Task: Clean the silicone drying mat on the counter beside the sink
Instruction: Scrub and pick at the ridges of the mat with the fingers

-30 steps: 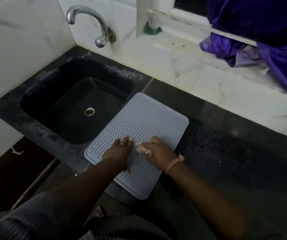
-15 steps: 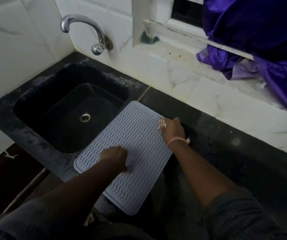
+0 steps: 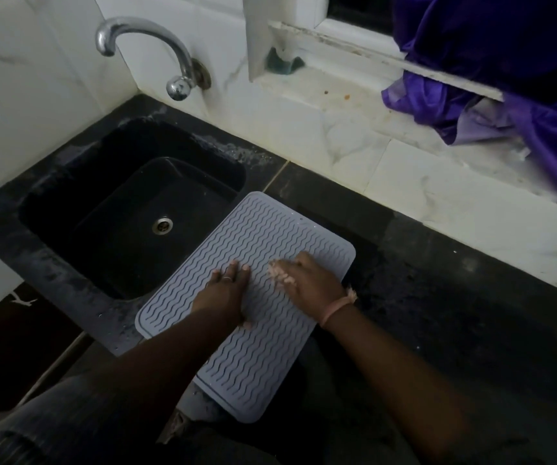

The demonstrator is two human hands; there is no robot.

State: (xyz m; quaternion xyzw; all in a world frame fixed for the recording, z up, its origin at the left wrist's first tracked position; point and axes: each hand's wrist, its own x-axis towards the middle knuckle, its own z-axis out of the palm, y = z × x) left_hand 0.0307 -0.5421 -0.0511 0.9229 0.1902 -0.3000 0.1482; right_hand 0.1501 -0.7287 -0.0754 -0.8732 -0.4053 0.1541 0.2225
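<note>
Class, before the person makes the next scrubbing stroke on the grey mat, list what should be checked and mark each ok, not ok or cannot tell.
1. Left hand lies flat on the mat, steadying it: ok.
2. Right hand holds a pale scrubber: ok.
3. Mat lies fully on the counter: not ok, its near end overhangs the edge.
4. Mat wet or soapy: cannot tell.
5. Tap running: not ok, no water shows.

Dim light; white marble wall tiles (image 3: 35, 78), chrome tap (image 3: 169, 52), black sink (image 3: 69, 196) in dark surface (image 3: 472, 313), window sill (image 3: 354, 52) draped with purple cloth (image 3: 505, 62)
</note>
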